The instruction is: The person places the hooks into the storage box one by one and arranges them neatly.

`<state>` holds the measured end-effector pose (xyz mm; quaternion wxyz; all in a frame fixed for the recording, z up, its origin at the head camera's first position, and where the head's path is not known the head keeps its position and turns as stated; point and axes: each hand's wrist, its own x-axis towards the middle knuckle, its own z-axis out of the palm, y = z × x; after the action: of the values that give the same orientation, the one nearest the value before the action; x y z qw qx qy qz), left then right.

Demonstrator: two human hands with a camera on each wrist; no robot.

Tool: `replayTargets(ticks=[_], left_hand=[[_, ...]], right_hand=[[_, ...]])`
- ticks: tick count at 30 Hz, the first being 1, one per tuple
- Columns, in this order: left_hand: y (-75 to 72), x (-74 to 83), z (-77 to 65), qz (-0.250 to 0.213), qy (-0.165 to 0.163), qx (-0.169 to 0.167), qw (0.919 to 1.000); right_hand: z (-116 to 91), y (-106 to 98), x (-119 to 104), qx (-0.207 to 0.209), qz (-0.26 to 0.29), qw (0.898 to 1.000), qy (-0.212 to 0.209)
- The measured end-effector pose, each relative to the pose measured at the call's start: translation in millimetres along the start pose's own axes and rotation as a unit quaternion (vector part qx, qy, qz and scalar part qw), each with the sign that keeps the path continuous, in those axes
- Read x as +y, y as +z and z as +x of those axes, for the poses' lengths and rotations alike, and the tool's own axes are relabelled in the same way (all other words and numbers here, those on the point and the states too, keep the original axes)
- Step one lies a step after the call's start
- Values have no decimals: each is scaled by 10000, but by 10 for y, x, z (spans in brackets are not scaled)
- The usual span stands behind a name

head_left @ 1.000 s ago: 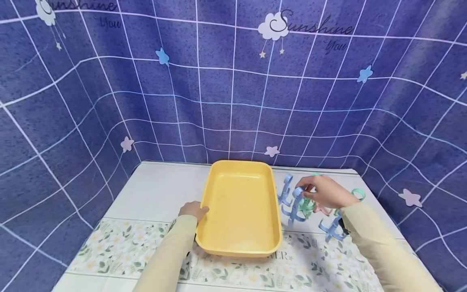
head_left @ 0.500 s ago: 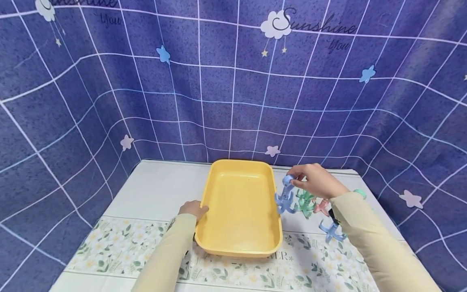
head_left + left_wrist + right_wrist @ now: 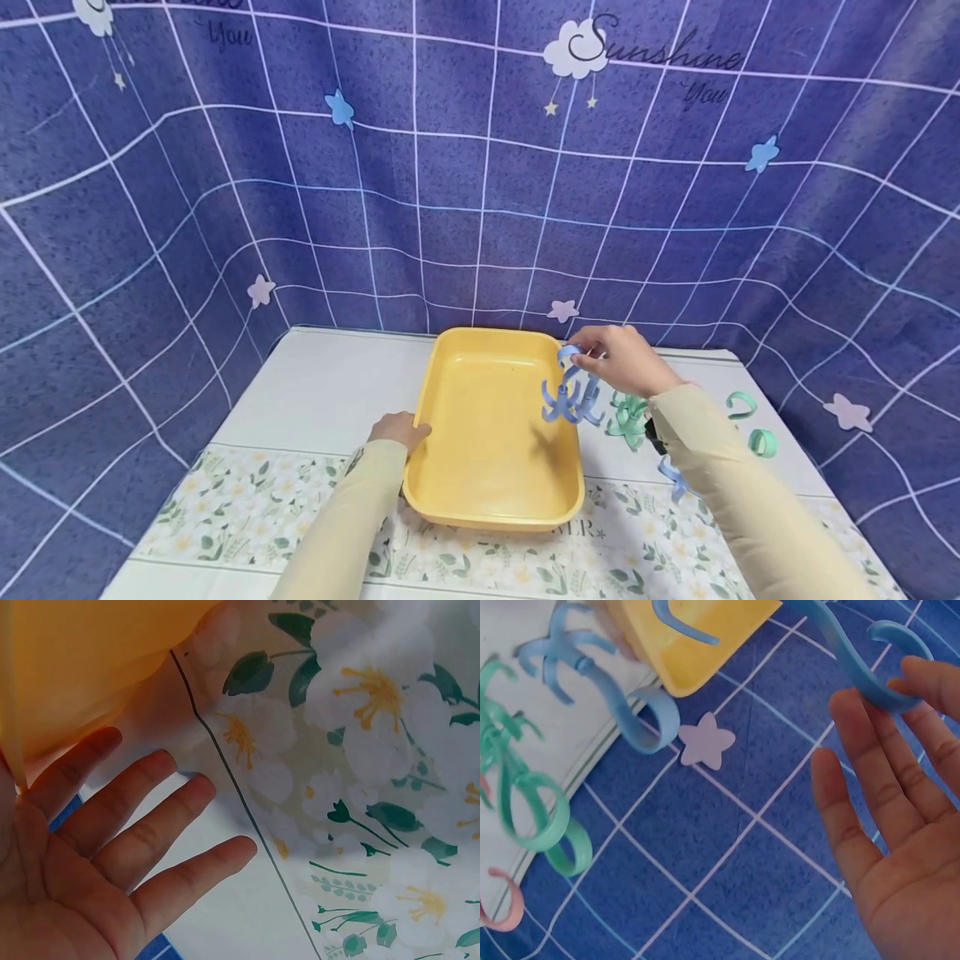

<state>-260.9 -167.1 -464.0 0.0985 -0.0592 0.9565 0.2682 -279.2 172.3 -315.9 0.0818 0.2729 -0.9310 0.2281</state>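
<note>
My left hand [image 3: 396, 429] holds the left rim of a deep yellow plastic tray [image 3: 483, 450], thumb over the edge. In the left wrist view its other fingers [image 3: 142, 836] stretch out straight under the tray's side. My right hand [image 3: 626, 358] pinches a blue claw hook [image 3: 561, 406] by its curved top. The hook's claws hang over the right part of the tray and cast a shadow inside. Another blue claw hook [image 3: 562, 649] lies on the table just right of the tray; in the head view the held one partly overlaps it.
Green claw hooks [image 3: 626, 417] lie farther right, with more green curved tops [image 3: 763, 443] beyond the forearm. A blue hook [image 3: 675, 477] is half hidden by the right sleeve. A pink hook [image 3: 510, 907] shows in the right wrist view. A blue curtain [image 3: 480, 167] surrounds the table.
My right hand has carried the blue hook leftwards from among the other hooks to over the tray's right side. The left hand and tray have stayed in place.
</note>
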Motion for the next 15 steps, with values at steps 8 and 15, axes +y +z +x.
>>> replayTargets(ticks=[8,15], left_hand=[[-5,2,-1,0,6,21,10000],[18,6,1,115,76,156,9998]], right_hand=[[149,122,-84,68,135,9998,119],[257,248,-137,48,401,9986,338]])
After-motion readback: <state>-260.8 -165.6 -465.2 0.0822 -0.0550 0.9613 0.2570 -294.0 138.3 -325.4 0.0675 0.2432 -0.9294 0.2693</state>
